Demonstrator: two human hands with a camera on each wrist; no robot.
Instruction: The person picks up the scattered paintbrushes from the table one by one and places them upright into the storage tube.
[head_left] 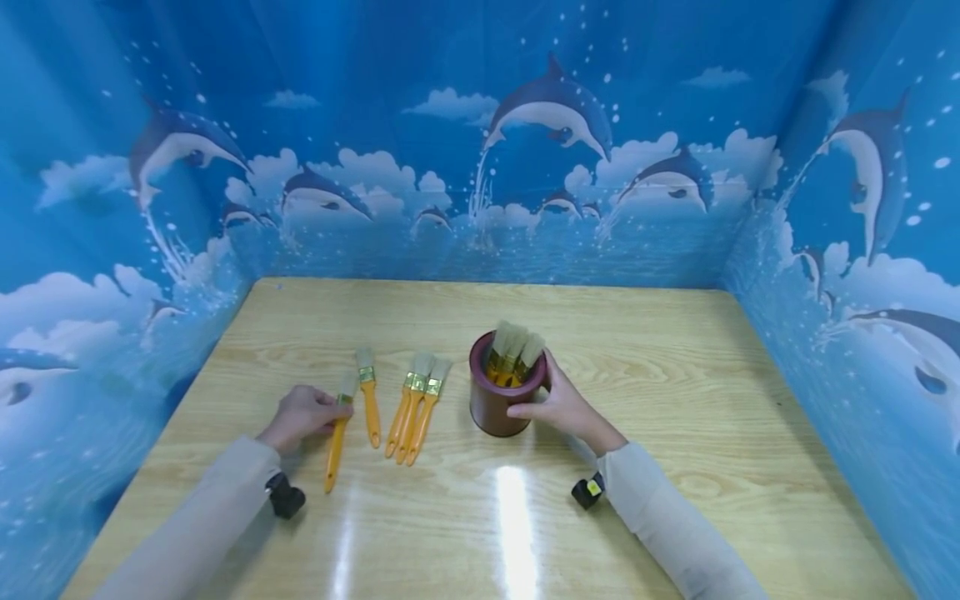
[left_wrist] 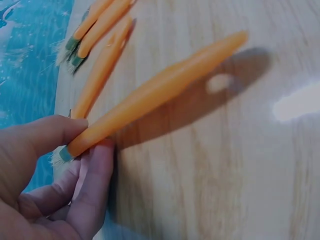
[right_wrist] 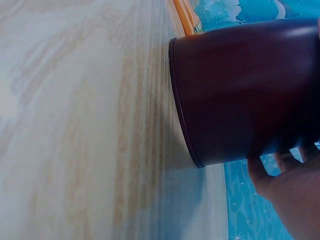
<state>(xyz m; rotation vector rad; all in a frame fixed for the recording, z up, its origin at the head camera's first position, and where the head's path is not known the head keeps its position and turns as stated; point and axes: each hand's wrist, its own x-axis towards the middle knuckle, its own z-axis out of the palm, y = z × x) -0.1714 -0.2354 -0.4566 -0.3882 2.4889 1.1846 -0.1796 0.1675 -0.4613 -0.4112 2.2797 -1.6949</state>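
Observation:
My left hand [head_left: 306, 415] pinches a paintbrush [head_left: 336, 446] near its ferrule, between thumb and fingers. In the left wrist view that paintbrush [left_wrist: 160, 92] has its orange handle pointing away from the hand, with a shadow beneath it on the tabletop. My right hand [head_left: 561, 407] grips the side of a dark red-brown round pot [head_left: 491, 410], which stands upright on the table. Several paintbrushes [head_left: 513, 346] stand in the pot, bristles up. The right wrist view shows the pot's wall [right_wrist: 245, 95] with fingers curled at its side.
Just right of the left hand lies a single paintbrush [head_left: 369, 398]. Three more paintbrushes [head_left: 417, 408] lie side by side between it and the pot. All rest on a wood-grain table [head_left: 637, 350]. A blue dolphin-print curtain [head_left: 480, 225] hangs around the table's back and sides.

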